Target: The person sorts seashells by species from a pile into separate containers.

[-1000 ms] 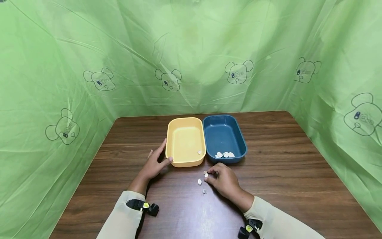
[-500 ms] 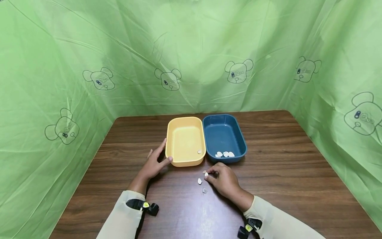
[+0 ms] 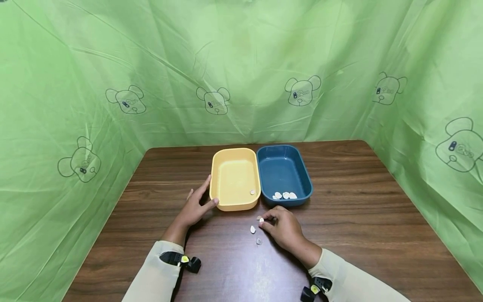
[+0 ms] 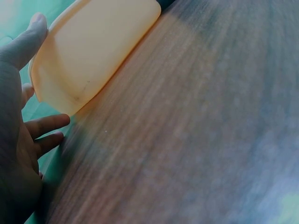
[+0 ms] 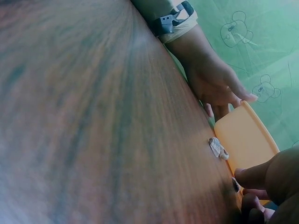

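Observation:
In the head view my left hand (image 3: 194,207) rests against the left side of a yellow tray (image 3: 235,207), fingers extended along the wall and thumb at the near corner. My right hand (image 3: 284,228) pinches a small white seashell (image 3: 261,220) between thumb and fingertips, low over the table. A brownish shell (image 3: 258,217) lies beside those fingertips, partly hidden. Two more shells are close by: a white shell (image 3: 253,229) and a greyish shell (image 3: 258,241). One small shell (image 3: 252,192) is inside the yellow tray.
A blue tray (image 3: 305,176) stands against the yellow one's right side, with several white shells (image 3: 286,195) near its front wall. Both trays sit on a dark wooden table (image 3: 358,201). Green cloth (image 3: 249,63) surrounds the table's back and sides.
The white shell at my right fingertips has shifted very slightly to the right, drawn in between thumb and fingers. My left hand and the trays have stayed in place.

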`<state>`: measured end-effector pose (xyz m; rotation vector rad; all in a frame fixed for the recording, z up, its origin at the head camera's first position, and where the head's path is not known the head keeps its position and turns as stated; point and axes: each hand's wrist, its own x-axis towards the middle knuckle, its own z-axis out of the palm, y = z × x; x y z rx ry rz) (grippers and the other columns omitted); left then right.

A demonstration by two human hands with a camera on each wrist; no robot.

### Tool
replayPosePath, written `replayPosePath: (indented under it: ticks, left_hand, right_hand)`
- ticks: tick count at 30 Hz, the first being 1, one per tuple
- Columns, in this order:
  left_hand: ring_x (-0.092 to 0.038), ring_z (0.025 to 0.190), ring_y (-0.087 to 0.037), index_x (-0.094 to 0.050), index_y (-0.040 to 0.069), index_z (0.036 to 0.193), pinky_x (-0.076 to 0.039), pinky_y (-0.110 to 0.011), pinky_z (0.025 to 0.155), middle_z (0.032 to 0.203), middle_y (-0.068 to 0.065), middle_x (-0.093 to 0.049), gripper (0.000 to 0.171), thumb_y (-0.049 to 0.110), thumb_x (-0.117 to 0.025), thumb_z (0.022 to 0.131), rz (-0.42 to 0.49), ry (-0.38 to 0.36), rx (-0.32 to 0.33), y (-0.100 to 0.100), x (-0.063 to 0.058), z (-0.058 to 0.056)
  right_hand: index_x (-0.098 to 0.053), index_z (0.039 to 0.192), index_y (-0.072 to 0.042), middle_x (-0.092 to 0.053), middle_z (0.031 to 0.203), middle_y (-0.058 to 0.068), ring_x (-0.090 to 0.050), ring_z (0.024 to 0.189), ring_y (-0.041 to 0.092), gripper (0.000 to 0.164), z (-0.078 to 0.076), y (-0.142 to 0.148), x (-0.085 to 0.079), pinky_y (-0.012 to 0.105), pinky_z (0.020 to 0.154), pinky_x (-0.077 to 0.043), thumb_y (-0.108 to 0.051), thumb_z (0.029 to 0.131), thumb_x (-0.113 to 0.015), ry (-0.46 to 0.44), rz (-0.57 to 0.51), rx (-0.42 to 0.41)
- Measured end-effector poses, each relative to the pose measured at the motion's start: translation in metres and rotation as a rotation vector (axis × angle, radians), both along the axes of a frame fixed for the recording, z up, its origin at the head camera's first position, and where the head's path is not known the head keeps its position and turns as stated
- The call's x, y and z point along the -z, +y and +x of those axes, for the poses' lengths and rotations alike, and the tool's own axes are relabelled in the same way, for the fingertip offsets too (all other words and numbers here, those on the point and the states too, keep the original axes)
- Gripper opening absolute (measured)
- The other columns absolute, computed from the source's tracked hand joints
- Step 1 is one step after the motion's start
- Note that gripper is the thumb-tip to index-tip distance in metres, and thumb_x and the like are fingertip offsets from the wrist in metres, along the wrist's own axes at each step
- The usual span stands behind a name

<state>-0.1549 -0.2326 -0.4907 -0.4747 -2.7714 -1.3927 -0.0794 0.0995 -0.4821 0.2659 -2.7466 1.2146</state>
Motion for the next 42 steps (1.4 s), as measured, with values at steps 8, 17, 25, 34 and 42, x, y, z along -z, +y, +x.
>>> replayPosePath:
  ticks: [8,17,25,34,42]
  left_hand:
    - [-0.031,0.166,-0.040,-0.019,0.029,0.177,0.004,-0.081,0.128,0.179,-0.009,-0.033,0.091,0.039,-0.073,0.105,-0.003,0.005,-0.002,0.000,0.001,0.000]
    - [-0.030,0.167,-0.041,-0.018,0.029,0.177,0.005,-0.081,0.128,0.179,-0.010,-0.034,0.091,0.040,-0.072,0.105,0.004,-0.006,-0.010,0.000,0.001,0.002]
    - [-0.030,0.167,-0.040,-0.017,0.030,0.177,0.005,-0.080,0.128,0.179,-0.009,-0.033,0.092,0.041,-0.072,0.105,-0.003,-0.002,-0.005,0.000,0.002,0.000]
    - [-0.030,0.167,-0.040,-0.018,0.029,0.177,0.004,-0.081,0.128,0.179,-0.009,-0.034,0.092,0.041,-0.073,0.104,-0.008,0.006,0.004,-0.001,0.003,-0.001]
    - [-0.029,0.167,-0.039,-0.018,0.030,0.177,0.004,-0.081,0.128,0.179,-0.007,-0.034,0.092,0.041,-0.073,0.104,-0.006,0.006,0.002,-0.002,0.004,-0.002]
  right_hand:
    - [-0.083,0.087,-0.014,-0.071,0.089,-0.002,-0.060,0.075,0.011,0.014,0.001,0.000,-0.001,0.022,0.067,-0.047,-0.008,0.082,-0.095,0.022,-0.053,-0.008]
    - [-0.084,0.086,-0.015,-0.070,0.087,0.000,-0.059,0.074,0.011,0.014,0.000,0.001,-0.002,0.020,0.068,-0.047,-0.005,0.084,-0.093,-0.036,-0.117,-0.013]
    - [-0.084,0.087,-0.012,-0.071,0.086,0.002,-0.054,0.070,0.006,0.012,0.000,0.002,-0.005,0.019,0.064,-0.046,-0.003,0.084,-0.092,-0.013,-0.168,-0.037]
    - [-0.083,0.089,-0.011,-0.069,0.089,0.004,-0.056,0.061,0.007,0.010,0.005,0.000,-0.013,0.020,0.055,-0.049,-0.003,0.087,-0.091,-0.072,-0.233,-0.059]
    - [-0.083,0.092,-0.012,-0.069,0.093,0.008,-0.059,0.055,0.006,0.011,0.010,-0.004,-0.025,0.024,0.045,-0.052,-0.004,0.089,-0.089,-0.092,-0.292,-0.089]
